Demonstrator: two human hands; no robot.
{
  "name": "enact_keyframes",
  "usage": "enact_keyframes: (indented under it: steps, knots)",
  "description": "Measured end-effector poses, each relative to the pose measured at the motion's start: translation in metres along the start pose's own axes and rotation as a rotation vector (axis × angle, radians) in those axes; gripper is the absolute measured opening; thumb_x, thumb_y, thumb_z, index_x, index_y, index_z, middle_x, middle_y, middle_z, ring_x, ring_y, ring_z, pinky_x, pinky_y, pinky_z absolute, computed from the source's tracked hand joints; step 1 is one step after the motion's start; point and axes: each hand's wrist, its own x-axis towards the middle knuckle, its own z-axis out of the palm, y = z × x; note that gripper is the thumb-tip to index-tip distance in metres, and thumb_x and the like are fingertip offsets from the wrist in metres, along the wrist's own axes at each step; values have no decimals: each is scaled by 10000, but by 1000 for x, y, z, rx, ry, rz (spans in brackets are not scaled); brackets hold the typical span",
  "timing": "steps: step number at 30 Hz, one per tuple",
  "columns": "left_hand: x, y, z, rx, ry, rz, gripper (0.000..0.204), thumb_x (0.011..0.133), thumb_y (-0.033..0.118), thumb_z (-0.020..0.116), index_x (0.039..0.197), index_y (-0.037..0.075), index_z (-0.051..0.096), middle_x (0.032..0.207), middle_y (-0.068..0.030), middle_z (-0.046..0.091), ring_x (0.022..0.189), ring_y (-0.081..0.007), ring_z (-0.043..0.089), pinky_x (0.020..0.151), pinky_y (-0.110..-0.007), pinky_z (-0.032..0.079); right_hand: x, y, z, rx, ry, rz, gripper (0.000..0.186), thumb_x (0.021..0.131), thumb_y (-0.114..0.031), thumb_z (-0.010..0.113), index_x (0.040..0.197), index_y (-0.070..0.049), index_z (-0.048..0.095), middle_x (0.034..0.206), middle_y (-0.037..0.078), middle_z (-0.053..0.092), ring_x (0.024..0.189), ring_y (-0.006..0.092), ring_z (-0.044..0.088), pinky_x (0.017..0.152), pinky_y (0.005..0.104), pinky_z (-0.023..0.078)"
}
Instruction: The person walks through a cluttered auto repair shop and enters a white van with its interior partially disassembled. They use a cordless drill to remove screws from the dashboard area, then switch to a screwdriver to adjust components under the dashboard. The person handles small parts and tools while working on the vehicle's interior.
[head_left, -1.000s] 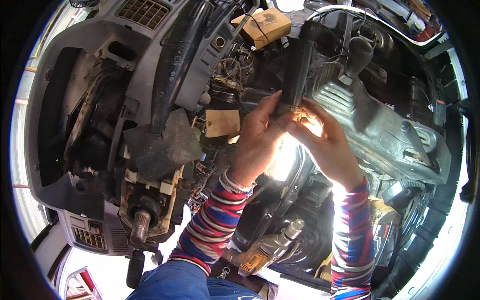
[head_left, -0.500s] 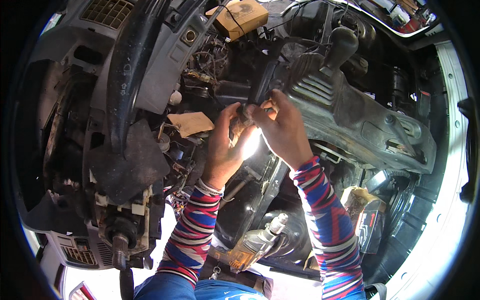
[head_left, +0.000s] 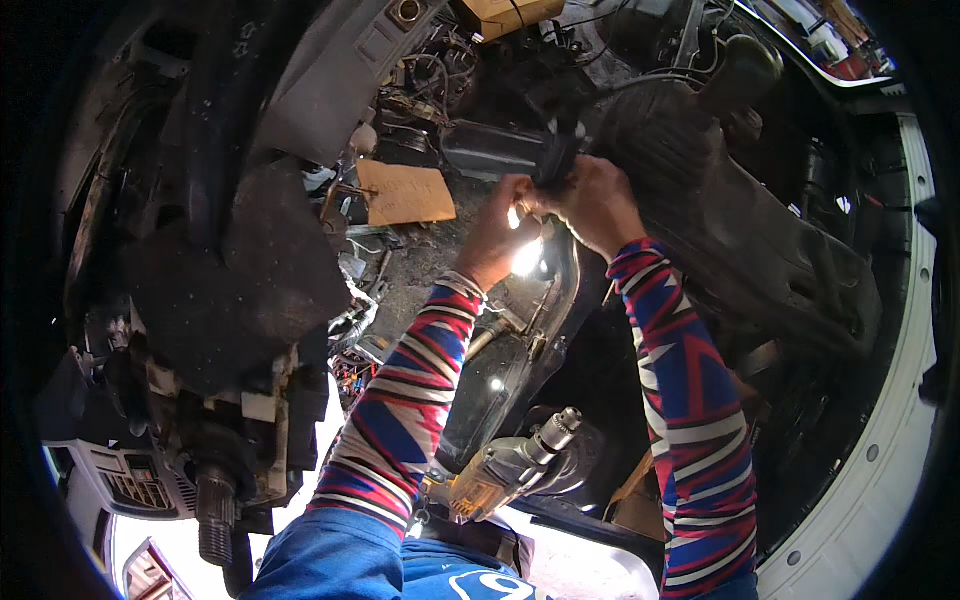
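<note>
My left hand [head_left: 497, 232] and my right hand [head_left: 602, 207] meet in front of a dark upright part [head_left: 565, 145] beside the gear lever console [head_left: 690, 180]. The fingers of both are bent and pressed together at one spot. Whatever they pinch there is too small and too dark to make out. A very bright patch of light falls at the left palm and just below it. Left of my left hand lies a flat piece of brown cardboard [head_left: 408, 193].
A yellow and grey power drill [head_left: 505, 472] lies nearest me. Loose wiring [head_left: 425, 85] hangs out of the dismantled dashboard. On the left, a bare splined shaft [head_left: 215, 515] sticks out toward me. A cardboard box [head_left: 510, 14] rests at the far side, and a white door sill [head_left: 880, 440] runs along the right.
The view has shifted and the shadows look darker. My right hand has turned, showing more of its back, and both hands have drawn closer together.
</note>
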Motion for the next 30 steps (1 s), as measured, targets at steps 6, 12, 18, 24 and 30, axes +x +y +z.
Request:
enact_keyframes:
  steps: [6, 12, 18, 24, 30]
  knots:
    - [21, -41, 15, -93, -124, 66, 446, 885, 149, 758, 1280, 47, 577, 1119, -99, 679, 1070, -210, 634, 958, -355, 494, 7, 13, 23, -110, 67, 252, 300, 799, -246, 831, 939, 2, 735, 865, 135, 757, 782, 217, 743, 739, 346, 568]
    - [45, -59, 14, 17, -18, -90, 388, 960, 232, 686, 1259, 15, 566, 1142, -120, 677, 1098, -222, 626, 983, -369, 475, -30, 11, 9, -332, 319, 4, 256, 880, -282, 743, 919, -30, 722, 836, 195, 719, 803, 382, 724, 711, 458, 558]
    - [82, -81, 9, 83, -142, -131, 456, 957, 261, 708, 1296, -10, 570, 1188, -140, 691, 1119, -228, 623, 1015, -357, 462, -92, 46, -47, -462, 540, 36, 167, 956, -187, 673, 1036, -46, 713, 898, 136, 699, 823, 288, 706, 742, 410, 549]
    - [96, -91, 34, 173, -262, -144, 416, 978, 266, 693, 1279, -8, 605, 1147, -105, 701, 1057, -179, 617, 974, -324, 480, -116, 75, -49, -355, 569, 215, 242, 963, -191, 681, 1136, -22, 694, 1061, 131, 681, 932, 266, 672, 828, 402, 541]
    - [103, -92, 32, 11, -381, -231, 405, 1010, 307, 662, 1262, -6, 614, 1129, -82, 701, 1046, -152, 616, 949, -321, 488, -118, 76, -20, -434, 392, 271, 377, 943, -226, 690, 1254, -24, 626, 1187, 190, 573, 1069, 321, 635, 886, 444, 550]
